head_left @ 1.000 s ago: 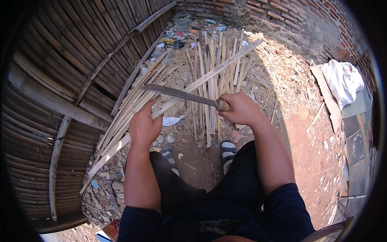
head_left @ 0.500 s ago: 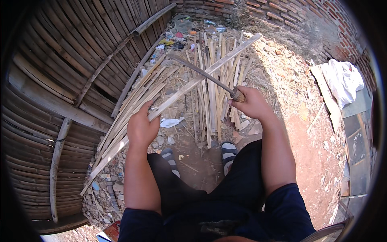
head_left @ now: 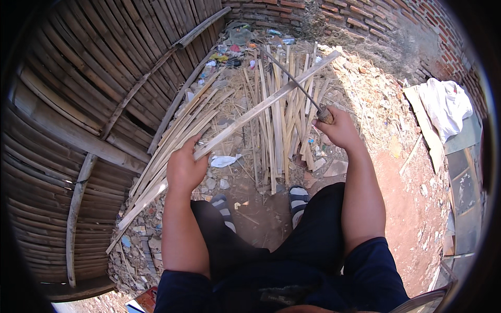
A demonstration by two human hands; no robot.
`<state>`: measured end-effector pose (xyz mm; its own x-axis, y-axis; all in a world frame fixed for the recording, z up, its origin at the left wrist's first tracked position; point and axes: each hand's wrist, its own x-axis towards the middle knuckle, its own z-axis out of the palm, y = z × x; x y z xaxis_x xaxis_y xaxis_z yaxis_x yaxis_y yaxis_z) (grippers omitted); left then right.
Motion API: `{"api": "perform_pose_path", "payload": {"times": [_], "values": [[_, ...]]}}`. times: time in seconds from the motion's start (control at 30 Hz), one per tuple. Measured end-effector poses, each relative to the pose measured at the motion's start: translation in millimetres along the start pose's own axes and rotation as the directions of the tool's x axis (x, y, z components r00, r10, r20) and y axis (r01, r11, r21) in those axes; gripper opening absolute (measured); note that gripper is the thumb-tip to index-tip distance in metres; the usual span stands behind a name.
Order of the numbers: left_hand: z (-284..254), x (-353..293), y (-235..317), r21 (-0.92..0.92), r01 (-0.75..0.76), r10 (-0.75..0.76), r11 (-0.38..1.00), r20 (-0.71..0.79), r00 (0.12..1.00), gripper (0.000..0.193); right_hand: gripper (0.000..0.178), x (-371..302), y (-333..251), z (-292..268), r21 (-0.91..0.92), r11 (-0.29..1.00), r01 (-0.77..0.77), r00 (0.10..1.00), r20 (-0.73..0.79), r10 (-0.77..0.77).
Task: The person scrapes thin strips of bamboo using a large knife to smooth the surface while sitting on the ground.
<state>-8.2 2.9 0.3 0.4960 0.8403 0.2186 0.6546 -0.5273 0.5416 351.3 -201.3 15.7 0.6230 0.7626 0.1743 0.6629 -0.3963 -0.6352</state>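
My left hand (head_left: 183, 168) grips a long pale bamboo slat (head_left: 266, 103) that runs up and to the right across the ground. In my right hand (head_left: 338, 128) is the wooden handle of a long dark blade (head_left: 288, 76), raised so that the blade points up and to the left, above the slat. Below the slat lies a pile of split bamboo strips (head_left: 276, 125) on the dirt. My two sandalled feet (head_left: 298, 196) stand between my knees.
A woven bamboo fence (head_left: 88, 104) curves along the left. A brick wall (head_left: 365, 21) closes the far side. Litter lies at the wall's foot. A white cloth (head_left: 443, 101) on boards lies at the right, over red dirt.
My right hand has swung the blade from lying across the slat near my left hand to raised up and away to the right. The left hand has kept its hold on the slat.
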Motion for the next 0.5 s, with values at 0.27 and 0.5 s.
{"api": "perform_pose_path", "payload": {"times": [0.27,0.5], "values": [[21,2,-13,-0.16,0.019,0.01,0.987,0.18,0.984,0.061,0.029,-28,-64,38,-0.17,0.9,0.401,0.892,0.295,-0.342],[6,0,-7,-0.114,-0.011,0.022,0.993,0.094,0.995,0.061,0.03,-1,-18,17,0.089,0.993,0.079,0.976,0.196,-0.095]]}}
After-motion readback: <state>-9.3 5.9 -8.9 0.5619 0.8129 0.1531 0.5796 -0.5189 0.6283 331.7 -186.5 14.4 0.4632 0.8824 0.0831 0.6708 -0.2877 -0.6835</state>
